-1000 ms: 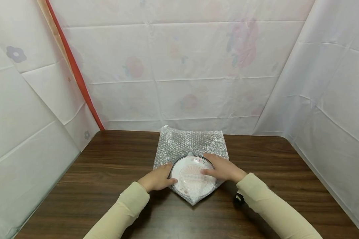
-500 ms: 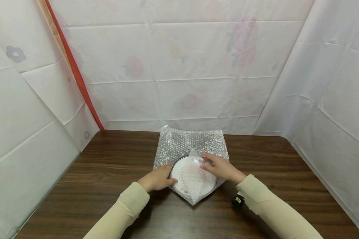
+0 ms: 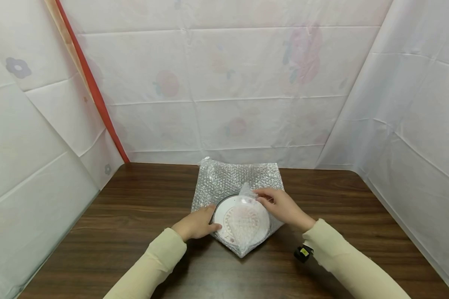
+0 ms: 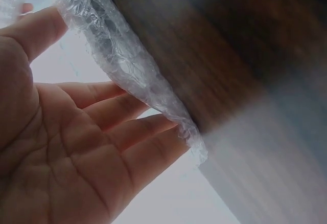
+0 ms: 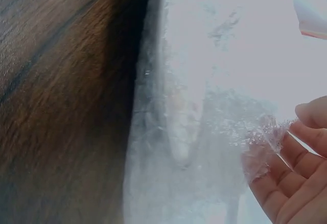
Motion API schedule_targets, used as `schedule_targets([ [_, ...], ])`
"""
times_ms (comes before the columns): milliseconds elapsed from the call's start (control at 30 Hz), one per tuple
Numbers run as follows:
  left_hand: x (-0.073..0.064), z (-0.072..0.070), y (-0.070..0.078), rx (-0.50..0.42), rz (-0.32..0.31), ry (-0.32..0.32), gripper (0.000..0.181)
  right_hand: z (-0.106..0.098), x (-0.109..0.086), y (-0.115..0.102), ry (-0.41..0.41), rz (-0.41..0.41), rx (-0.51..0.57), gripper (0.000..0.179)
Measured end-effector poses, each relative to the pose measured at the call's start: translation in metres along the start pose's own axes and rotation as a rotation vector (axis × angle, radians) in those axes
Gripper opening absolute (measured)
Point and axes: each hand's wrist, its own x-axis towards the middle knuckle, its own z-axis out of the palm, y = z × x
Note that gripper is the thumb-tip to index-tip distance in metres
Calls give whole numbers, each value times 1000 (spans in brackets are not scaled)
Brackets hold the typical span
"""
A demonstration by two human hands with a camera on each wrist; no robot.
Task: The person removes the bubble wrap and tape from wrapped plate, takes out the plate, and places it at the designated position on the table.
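Observation:
A white round plate [image 3: 229, 216] with a dark rim and reddish print lies on a sheet of bubble wrap [image 3: 224, 178] on the table. Folded wrap covers part of the plate and comes to a point at the front. My left hand [image 3: 197, 223] rests at the plate's left side, thumb over the rim; in the left wrist view its fairly straight fingers [image 4: 148, 142] touch the edge of the wrap. At the upper right of the plate, my right hand [image 3: 284, 206] pinches a clear flap of wrap [image 5: 263, 150] between thumb and fingers.
The dark wooden table [image 3: 134, 207] carries the wrap near its middle. A small black device with a yellow label [image 3: 303, 252] sits by the right cuff. Pale printed cloth [image 3: 224, 83] hangs behind and on both sides, with a red strip [image 3: 93, 89] at the left.
My right hand has lifted from the plate, taken hold of the flap and drawn it slightly up and to the right. The left hand has stayed in place.

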Motion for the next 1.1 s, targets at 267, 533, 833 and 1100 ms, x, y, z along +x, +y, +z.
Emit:
schedule_targets([
  [267,-1,-1,1,4,-6,-7,76,-16,-9,-4,47,-29,30,29],
  [533,2,1,0,10,-1,-3,77,-30,-16,1,20,41,138,26],
  [833,2,1,-1,12,-5,-4,76,-44,-20,15,-82,193,245,32],
  [1100,1,1,0,14,-16,-8,77,-54,-22,27,-277,204,286,33],
])
